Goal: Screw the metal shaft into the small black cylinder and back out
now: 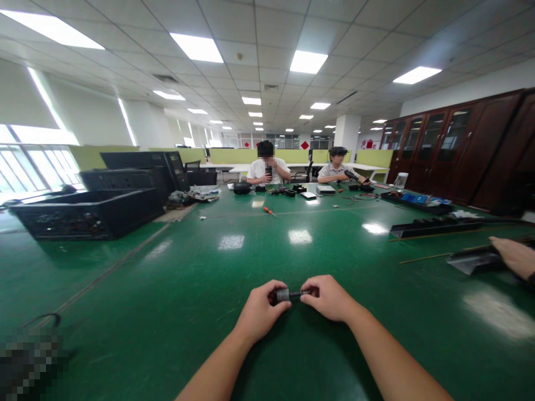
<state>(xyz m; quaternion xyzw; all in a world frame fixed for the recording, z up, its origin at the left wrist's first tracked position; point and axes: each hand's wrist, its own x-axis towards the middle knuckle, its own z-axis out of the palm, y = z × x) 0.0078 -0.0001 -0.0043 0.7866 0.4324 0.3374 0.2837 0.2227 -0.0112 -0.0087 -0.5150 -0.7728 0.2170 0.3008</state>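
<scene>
Cylindrical part (pixel 283 295), long axis nine-to-three o'clock: left hand (pixel 262 311) grips thick nine-o'clock end, right hand (pixel 329 298) pinches slim opposite end.

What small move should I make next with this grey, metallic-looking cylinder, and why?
Perhaps hold the grey, metallic-looking cylinder steady in your left hand and gently turn the slim, dark rod with your right hand: the two parts lie in line, with a hand at each end. Whether they are threaded, I can't tell.
</scene>
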